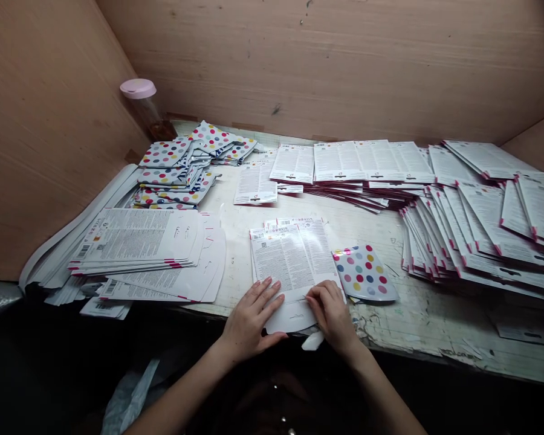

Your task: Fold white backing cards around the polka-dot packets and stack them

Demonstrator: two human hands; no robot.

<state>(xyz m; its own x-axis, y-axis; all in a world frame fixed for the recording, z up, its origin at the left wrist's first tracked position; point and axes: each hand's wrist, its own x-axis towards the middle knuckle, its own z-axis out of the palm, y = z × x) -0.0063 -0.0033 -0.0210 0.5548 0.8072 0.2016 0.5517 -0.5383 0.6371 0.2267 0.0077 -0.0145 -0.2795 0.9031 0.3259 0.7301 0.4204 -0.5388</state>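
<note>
In front of me lie a few overlapping white printed cards [276, 260] with rounded lower ends, close to the table's front edge. My left hand [250, 320] rests on the left side of the top card, its fingers stretched out. Over the lower right part of that card, my right hand [332, 314] has its fingers pinched together; what is between them is hidden. A small white paper strip [312, 341] pokes out below this hand, past the table edge. Just right of the cards lies a shiny polka-dot pouch [366, 272].
Unfolded printed cards [140, 238] are stacked at left, with more polka-dot pouches [165, 154] behind them. Packed card sleeves [476, 223] are piled along the right and back [353, 160]. A pink-lidded bottle [138, 89] stands at the back left, and wooden panels [299, 66] enclose the table.
</note>
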